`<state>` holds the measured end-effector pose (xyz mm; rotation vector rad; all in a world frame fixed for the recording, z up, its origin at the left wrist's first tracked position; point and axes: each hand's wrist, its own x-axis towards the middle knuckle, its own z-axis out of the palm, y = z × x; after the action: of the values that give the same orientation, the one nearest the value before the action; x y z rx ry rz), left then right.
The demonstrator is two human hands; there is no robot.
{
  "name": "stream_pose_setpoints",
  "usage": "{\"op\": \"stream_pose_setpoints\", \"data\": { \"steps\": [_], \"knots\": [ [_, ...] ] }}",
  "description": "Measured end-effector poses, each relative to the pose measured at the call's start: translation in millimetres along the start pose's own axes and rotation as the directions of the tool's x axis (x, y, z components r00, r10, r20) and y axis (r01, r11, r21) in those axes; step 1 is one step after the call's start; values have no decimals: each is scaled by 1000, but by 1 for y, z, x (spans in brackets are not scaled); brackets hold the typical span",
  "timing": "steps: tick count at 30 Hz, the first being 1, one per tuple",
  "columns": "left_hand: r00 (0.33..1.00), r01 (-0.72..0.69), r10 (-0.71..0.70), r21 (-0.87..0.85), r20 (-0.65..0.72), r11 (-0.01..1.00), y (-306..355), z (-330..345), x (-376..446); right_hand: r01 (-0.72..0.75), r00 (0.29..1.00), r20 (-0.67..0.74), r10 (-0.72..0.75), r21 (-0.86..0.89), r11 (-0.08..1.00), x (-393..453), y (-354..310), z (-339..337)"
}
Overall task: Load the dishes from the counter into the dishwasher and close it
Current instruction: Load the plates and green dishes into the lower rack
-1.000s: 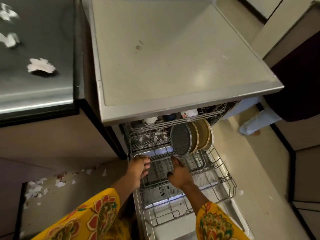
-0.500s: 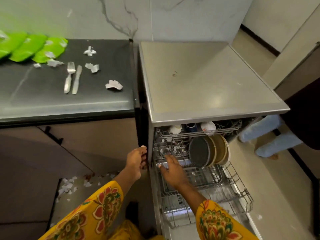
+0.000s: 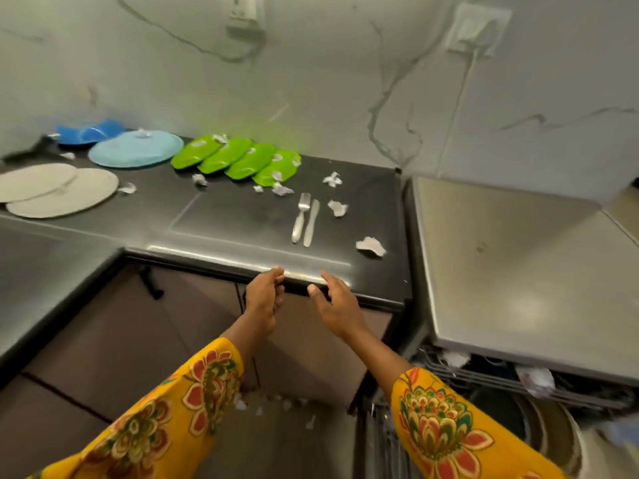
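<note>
On the black counter [image 3: 224, 216] lie a fork [image 3: 300, 217] and a knife [image 3: 311, 223] side by side. Farther back sit several green plates [image 3: 238, 161], a light blue plate [image 3: 135, 148], a dark blue dish [image 3: 88, 132] and two beige plates [image 3: 58, 190]. My left hand [image 3: 263, 298] hovers at the counter's front edge, fingers loosely curled, holding nothing. My right hand [image 3: 333, 305] is beside it, fingers relaxed and empty. The dishwasher [image 3: 518, 271] stands at the right, its rack [image 3: 511, 378] pulled out with plates [image 3: 539, 430] in it.
Crumpled paper scraps [image 3: 370, 246] are scattered on the counter and on the floor [image 3: 276, 409] below. Wall sockets [image 3: 475, 29] with a cable sit above the dishwasher. A brown cabinet front [image 3: 138, 333] is under the counter.
Both hands left the lower rack and rose to the counter's front edge. My view swung up and left from the dishwasher to the counter with the dishes.
</note>
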<state>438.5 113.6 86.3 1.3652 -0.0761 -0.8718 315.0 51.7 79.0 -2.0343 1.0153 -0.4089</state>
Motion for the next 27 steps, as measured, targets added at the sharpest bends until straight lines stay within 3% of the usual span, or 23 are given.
{"op": "stream_pose_setpoints", "data": {
  "steps": [11, 27],
  "knots": [
    [985, -125, 122, -20, -123, 992, 100, -115, 83, 97, 994, 52, -95, -29, 995, 89, -111, 95],
    [935, -156, 92, -165, -342, 974, 154, -232, 151, 171, 934, 322, -155, -24, 985, 171, -196, 211]
  ]
}}
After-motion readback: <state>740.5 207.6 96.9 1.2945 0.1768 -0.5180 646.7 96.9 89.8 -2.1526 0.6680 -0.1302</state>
